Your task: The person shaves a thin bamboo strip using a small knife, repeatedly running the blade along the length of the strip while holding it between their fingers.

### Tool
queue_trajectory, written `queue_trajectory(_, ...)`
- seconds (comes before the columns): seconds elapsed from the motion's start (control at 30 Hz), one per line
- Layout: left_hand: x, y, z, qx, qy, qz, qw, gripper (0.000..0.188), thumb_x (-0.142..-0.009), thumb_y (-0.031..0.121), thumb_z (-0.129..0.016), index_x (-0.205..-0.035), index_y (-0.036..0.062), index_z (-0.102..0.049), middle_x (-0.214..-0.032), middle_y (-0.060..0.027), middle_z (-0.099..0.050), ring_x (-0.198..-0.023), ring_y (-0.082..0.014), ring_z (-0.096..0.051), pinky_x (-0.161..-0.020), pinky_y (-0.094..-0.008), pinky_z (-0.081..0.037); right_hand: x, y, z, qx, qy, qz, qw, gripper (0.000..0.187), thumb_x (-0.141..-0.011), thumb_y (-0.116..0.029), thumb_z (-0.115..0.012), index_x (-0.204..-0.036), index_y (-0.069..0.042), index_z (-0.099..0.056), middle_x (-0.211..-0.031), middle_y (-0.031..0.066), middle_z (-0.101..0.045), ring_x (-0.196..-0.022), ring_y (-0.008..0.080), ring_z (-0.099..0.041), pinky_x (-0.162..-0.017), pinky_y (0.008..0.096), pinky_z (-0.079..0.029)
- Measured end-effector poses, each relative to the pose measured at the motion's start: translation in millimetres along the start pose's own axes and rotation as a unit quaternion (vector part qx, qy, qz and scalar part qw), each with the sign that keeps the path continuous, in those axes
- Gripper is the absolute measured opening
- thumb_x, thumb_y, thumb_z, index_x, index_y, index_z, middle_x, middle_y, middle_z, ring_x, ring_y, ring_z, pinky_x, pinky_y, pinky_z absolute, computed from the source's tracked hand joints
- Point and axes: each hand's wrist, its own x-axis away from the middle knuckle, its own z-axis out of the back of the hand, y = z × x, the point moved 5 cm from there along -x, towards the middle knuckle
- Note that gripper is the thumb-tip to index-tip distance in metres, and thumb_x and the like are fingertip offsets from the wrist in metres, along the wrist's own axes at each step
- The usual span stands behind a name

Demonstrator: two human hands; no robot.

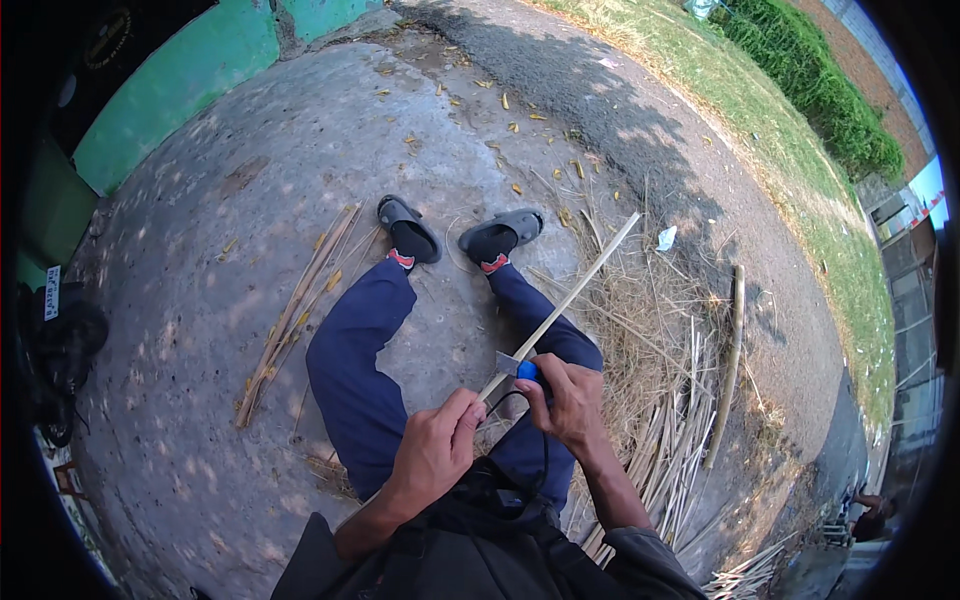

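Observation:
My left hand (437, 446) is closed around the near end of a long pale strip (582, 284), which looks like split bamboo. The strip slants away to the far right, passing over my right thigh. In my right hand (567, 398) is a knife with a blue handle (527, 370), gripped between thumb and fingers. Its broad grey blade (507, 364) lies against the strip, just beyond my left hand. A dark cord hangs beside the right hand.
Brown unsplit sticks (290, 318) lie on the concrete left of my legs. To the right are fibrous shavings (640, 345), a heap of pale strips (668, 450) and a thick pole (727, 370). My feet in dark clogs (410, 225) rest ahead. A person (873, 515) is at the far right.

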Motion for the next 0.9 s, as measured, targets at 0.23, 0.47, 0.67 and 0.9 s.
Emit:
queue_trajectory(0.23,40,-26,12,0.008,-0.026,0.013,1.000,0.013,-0.107,0.008,-0.058,-0.100,-0.0014,-0.063,-0.081,-0.0181,-0.072,-0.073,-0.0381,-0.073,-0.063,-0.0397,-0.052,2,202,101,-0.096,0.321,-0.310,0.890,0.047,-0.115,-0.044,-0.048,-0.089,-0.007,-0.061,-0.070,-0.0067,-0.037,-0.061,0.0052,-0.029,-0.055,0.0270,-0.024)
queue_trajectory(0.47,6,-16,13,0.002,0.025,0.024,0.999,0.016,-0.110,0.012,-0.057,-0.106,-0.0005,-0.067,-0.080,-0.0183,-0.071,-0.064,-0.0298,-0.068,-0.059,-0.0378,-0.047,1,46,35,-0.079,0.036,-0.154,0.984,0.041,-0.109,-0.043,-0.057,-0.109,-0.003,-0.063,-0.075,0.0128,-0.062,-0.065,0.0295,-0.061,-0.065,0.0388,-0.047)
queue_trajectory(0.67,3,-13,-1,-0.008,0.024,-0.017,1.000,0.018,-0.110,0.014,-0.058,-0.106,-0.0004,-0.068,-0.082,-0.0175,-0.072,-0.067,-0.0340,-0.070,-0.061,-0.0398,-0.050,10,-11,6,-0.058,-0.062,-0.046,0.995,0.026,-0.099,-0.031,-0.075,-0.109,-0.006,-0.069,-0.076,0.0136,-0.069,-0.065,0.0337,-0.070,-0.061,0.0406,-0.053)
queue_trajectory(0.9,3,-1,0,0.003,0.035,-0.016,0.999,0.016,-0.107,0.011,-0.060,-0.100,-0.0009,-0.067,-0.080,-0.0160,-0.071,-0.060,-0.0308,-0.067,-0.057,-0.0376,-0.047,17,-9,1,-0.058,-0.060,-0.049,0.995,0.022,-0.099,-0.025,-0.074,-0.102,-0.004,-0.068,-0.073,0.0133,-0.065,-0.059,0.0331,-0.065,-0.056,0.0412,-0.049)
